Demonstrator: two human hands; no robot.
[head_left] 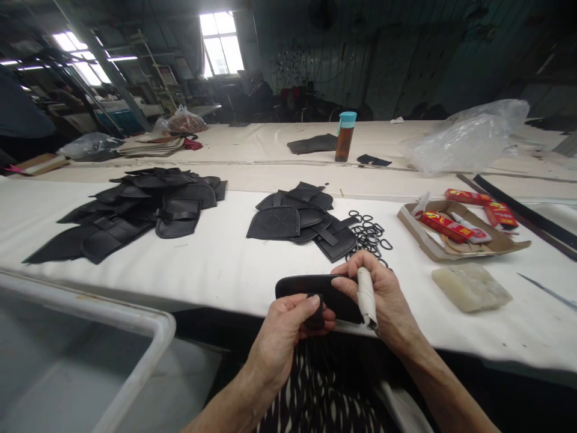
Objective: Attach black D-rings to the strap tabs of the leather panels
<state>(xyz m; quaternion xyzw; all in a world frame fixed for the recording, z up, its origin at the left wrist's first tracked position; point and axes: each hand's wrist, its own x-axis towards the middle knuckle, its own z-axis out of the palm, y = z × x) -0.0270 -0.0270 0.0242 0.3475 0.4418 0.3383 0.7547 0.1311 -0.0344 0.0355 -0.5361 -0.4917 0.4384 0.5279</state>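
My left hand [288,328] pinches the lower edge of a black leather piece [311,287], thumb pressed on a small strap tab. My right hand [383,294] grips the same piece at its right end and also holds a white paper-wrapped tool [367,294] slanting down through its fingers. Both hands are at the front edge of the white table [225,264]. Just beyond them lie a pile of black quilted leather pieces [302,222] and a heap of black metal rings [369,234].
A larger stack of black leather pieces [135,210] lies at the left. A cardboard tray [460,240] with red packets sits at the right, a pale block [471,287] in front of it. A bottle [345,137] and clear plastic bag [469,141] stand behind. A white tub [90,355] is lower left.
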